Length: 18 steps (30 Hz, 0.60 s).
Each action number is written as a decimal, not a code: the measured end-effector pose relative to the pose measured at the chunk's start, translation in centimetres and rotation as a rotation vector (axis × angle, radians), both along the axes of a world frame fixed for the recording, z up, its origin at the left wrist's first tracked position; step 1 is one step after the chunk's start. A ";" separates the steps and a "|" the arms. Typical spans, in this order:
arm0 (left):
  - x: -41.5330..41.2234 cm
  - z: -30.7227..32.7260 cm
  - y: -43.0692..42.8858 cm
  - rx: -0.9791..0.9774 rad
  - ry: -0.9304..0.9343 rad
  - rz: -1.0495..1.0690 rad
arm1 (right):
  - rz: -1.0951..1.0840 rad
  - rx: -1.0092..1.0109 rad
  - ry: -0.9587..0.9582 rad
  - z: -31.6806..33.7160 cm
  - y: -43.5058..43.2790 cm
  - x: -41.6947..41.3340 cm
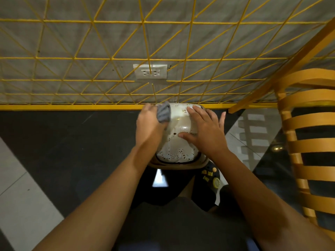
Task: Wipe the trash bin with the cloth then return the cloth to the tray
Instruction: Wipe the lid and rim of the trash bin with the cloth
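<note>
The round trash bin with a shiny white spotty lid and brown rim [178,151] sits on the dark floor, right under both hands. The right hand [204,131] lies flat on the lid, its fingers straight and spread. The left hand [148,124] is curled around the crumpled grey cloth [163,113], which touches the far side of the lid, between the two hands. I think this is the wiping step. To do it well, press down with the right hand so the bin cannot slide, and rub the cloth over every dark spot. Past the hands, a yellow wire grid [112,58] covers a grey wall. No tray shows.
</note>
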<state>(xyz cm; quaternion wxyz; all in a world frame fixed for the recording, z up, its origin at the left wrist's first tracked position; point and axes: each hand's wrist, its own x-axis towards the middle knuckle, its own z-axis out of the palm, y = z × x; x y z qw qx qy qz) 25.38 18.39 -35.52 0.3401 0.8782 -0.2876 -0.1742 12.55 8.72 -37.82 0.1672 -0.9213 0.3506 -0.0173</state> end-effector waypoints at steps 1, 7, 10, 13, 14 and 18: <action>-0.8 -0.1 0.4 -0.020 0.062 -0.035 | -0.001 -0.002 0.000 0.0 0.0 0.0; 0.3 0.2 0.5 -0.088 -0.017 -0.001 | 0.005 -0.005 -0.002 -0.1 0.1 0.0; -0.9 0.1 0.5 -0.107 0.030 0.070 | 0.004 0.005 0.010 0.0 0.0 -0.1; -2.7 -0.1 1.3 -0.062 0.041 -0.041 | 0.010 0.001 0.019 0.2 0.0 0.0; -2.8 -0.2 1.5 -0.042 0.044 -0.045 | 0.013 -0.004 0.018 0.2 0.0 0.1; -2.5 0.2 2.1 -0.033 0.166 0.058 | 0.011 0.004 0.004 0.4 0.0 0.0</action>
